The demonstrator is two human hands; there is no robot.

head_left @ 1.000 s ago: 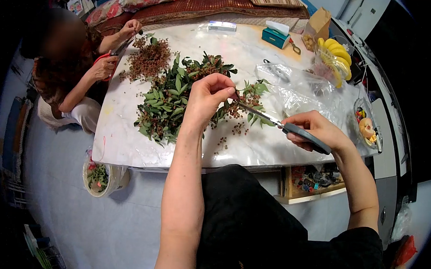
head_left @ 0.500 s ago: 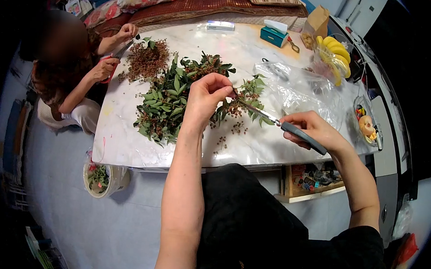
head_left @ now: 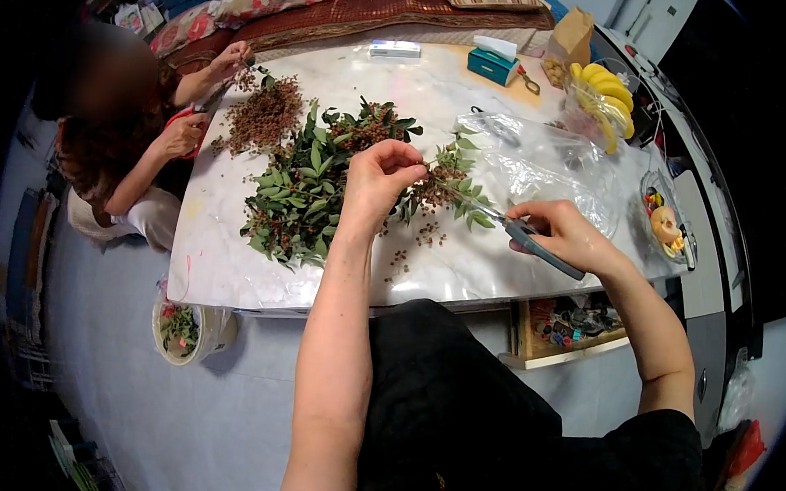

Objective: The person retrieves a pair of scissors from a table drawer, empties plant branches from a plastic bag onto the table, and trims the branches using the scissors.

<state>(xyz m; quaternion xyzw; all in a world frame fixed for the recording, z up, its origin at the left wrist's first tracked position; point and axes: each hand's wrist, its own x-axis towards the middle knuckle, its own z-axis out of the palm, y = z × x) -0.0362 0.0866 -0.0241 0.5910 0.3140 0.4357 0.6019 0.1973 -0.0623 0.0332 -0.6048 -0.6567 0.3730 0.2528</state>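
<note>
My left hand (head_left: 380, 179) pinches the stem of a leafy sprig (head_left: 459, 174) between thumb and fingertips, just above the tabletop. Reddish-brown berry clusters and green leaves hang from it. In my right hand (head_left: 558, 235) is a pair of scissors with grey handles (head_left: 546, 250); its blades point left into the sprig's leaves. Whether the blades touch a stem I cannot tell. Left of my left hand lies a big heap of cut leafy branches with berries (head_left: 304, 180). Loose berries (head_left: 430, 235) are scattered under the sprig.
Across the table's left corner a person holds red-handled scissors (head_left: 186, 134) beside a berry pile (head_left: 263, 114). A plastic bag (head_left: 554, 169), bananas (head_left: 608, 90), a tissue box (head_left: 493, 66) and a fruit bowl (head_left: 666, 224) stand right. A bucket (head_left: 216, 333) and open drawer (head_left: 573, 341) are below.
My scissors have shifted slightly left and their blades now reach lower among the sprig's leaves. The other person's scissors have dropped away from the raised hand, where a small berry cluster now shows.
</note>
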